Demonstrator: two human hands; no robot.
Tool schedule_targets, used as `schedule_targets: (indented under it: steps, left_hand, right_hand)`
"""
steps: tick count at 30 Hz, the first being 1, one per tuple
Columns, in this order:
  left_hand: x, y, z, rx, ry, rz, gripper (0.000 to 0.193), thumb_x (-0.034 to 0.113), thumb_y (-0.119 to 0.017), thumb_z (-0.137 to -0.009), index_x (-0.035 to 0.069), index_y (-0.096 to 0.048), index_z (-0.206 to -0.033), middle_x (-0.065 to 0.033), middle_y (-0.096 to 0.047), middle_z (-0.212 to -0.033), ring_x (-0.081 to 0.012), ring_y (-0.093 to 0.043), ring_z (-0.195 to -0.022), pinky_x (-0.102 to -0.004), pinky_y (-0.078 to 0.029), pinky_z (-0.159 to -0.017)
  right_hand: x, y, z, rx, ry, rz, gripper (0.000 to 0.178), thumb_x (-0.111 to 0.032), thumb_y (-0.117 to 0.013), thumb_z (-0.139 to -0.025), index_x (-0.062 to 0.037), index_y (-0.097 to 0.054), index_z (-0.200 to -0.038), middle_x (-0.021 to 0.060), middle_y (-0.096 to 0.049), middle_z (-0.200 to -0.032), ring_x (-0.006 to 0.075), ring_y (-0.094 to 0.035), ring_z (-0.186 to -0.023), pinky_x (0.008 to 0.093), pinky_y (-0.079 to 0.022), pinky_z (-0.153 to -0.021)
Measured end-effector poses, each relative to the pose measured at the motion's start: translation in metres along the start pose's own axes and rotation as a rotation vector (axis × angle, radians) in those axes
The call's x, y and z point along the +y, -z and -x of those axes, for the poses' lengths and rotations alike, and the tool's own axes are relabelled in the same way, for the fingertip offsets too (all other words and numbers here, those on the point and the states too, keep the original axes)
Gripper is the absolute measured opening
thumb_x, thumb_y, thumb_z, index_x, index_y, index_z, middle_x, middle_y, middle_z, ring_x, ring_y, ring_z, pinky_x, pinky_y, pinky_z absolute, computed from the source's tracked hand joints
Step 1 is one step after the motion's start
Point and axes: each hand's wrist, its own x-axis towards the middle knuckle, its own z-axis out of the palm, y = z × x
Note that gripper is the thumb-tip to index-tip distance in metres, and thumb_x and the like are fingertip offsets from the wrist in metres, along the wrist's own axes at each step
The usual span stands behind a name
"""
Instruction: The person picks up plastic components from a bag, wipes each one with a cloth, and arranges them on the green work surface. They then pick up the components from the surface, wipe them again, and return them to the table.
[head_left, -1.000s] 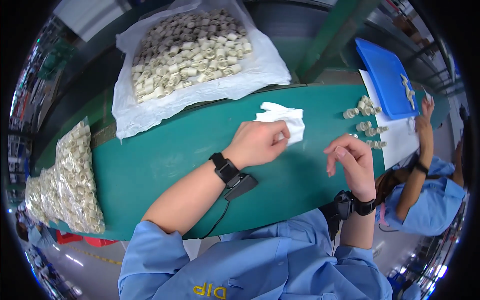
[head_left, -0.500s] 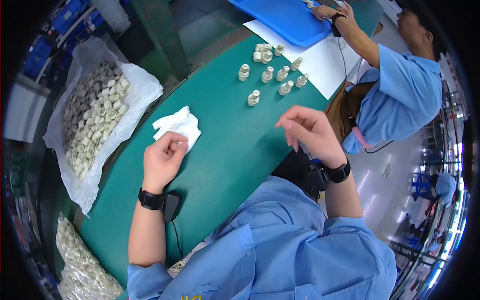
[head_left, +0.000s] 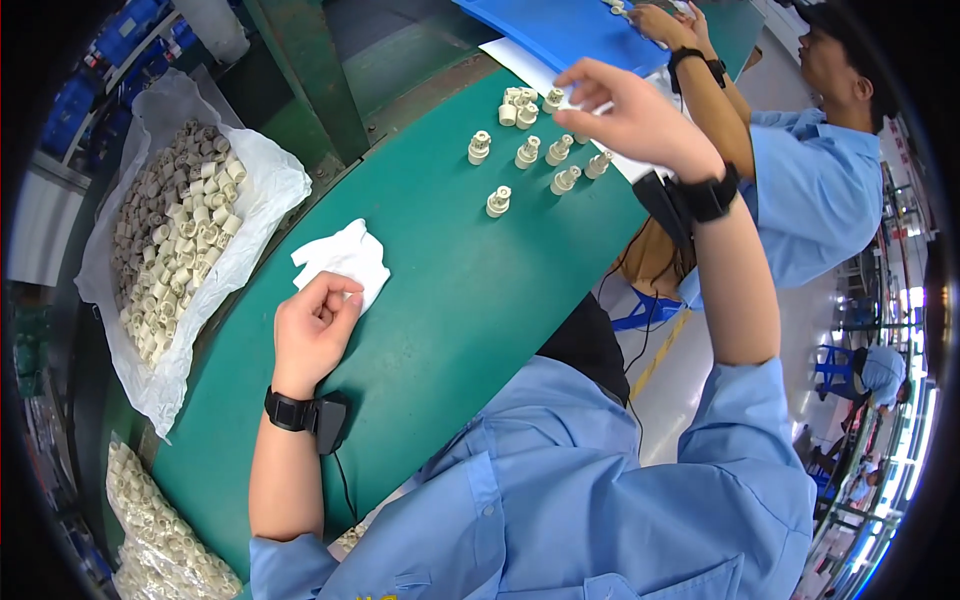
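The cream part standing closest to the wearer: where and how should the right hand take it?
Probably by the slimmer top of the cream part, with the right hand coming from above: it stands upright, narrow end up over a wider base, and green table separates it from the other parts.
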Motion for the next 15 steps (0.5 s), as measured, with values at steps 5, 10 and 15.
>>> schedule_targets:
  steps: [5,10,15]
  left_hand:
    - [0.001,0.001,0.001,-0.009,0.002,-0.011,0.006,0.005,-0.068,-0.081,0.005,-0.065,-0.087,0.0054,-0.042,-0.058,-0.0031,-0.035,-0.052,-0.0212,-0.028,-0.048]
    - [0.004,0.005,0.0,-0.023,-0.004,-0.016,0.007,0.005,-0.068,-0.081,0.006,-0.066,-0.087,0.0029,-0.045,-0.057,-0.0041,-0.04,-0.051,-0.0212,-0.033,-0.048]
    - [0.002,0.007,0.0,-0.024,0.0,-0.013,0.007,0.006,-0.067,-0.08,0.006,-0.066,-0.087,0.001,-0.049,-0.057,-0.0057,-0.044,-0.05,-0.022,-0.036,-0.048]
  right_hand:
    - [0.037,-0.022,-0.056,0.047,0.013,0.521,0.064,-0.056,-0.06,-0.084,-0.0068,-0.054,-0.125,0.018,-0.061,-0.108,0.0317,-0.062,-0.096,0.0387,-0.049,-0.085]
    - [0.06,-0.033,-0.084,-0.181,-0.084,0.606,0.076,-0.065,-0.058,-0.08,-0.0086,-0.05,-0.13,0.0233,-0.058,-0.118,0.0378,-0.061,-0.1,0.0407,-0.048,-0.087]
    - [0.038,-0.039,-0.103,-0.495,-0.216,0.578,0.083,-0.068,-0.059,-0.078,-0.0095,-0.041,-0.134,0.0227,-0.059,-0.114,0.0317,-0.064,-0.087,0.0387,-0.051,-0.076]
